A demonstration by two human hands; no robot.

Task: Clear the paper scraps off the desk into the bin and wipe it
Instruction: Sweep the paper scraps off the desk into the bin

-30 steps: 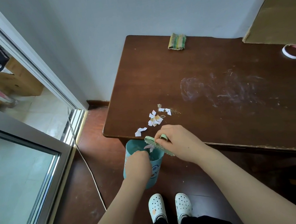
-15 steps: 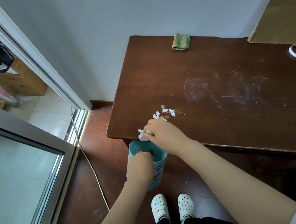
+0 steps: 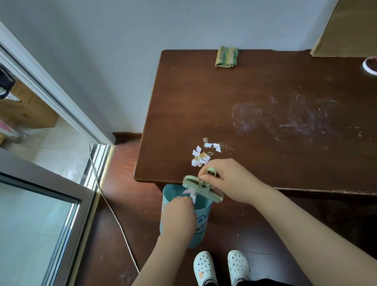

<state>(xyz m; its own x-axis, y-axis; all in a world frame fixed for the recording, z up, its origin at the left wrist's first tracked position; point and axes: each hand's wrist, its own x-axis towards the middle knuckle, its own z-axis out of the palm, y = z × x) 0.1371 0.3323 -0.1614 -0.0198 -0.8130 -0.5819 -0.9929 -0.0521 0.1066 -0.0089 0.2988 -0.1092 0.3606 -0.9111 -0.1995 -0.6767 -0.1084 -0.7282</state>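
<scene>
The right hand has drawn the one pale green plastic brush back off the dark brown wooden worktop and grips it above the one teal plastic bin, whose rim the left hand holds. About ten small torn white and tan paper scraps lie just beyond the right hand.

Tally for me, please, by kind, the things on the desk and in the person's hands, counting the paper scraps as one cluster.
Folded cloth: 1
Tape roll: 1
Cardboard sheet: 1
Paper scrap cluster: 1
Brush, held by the right hand: 1
Bin, held by the left hand: 1
Total: 6
</scene>
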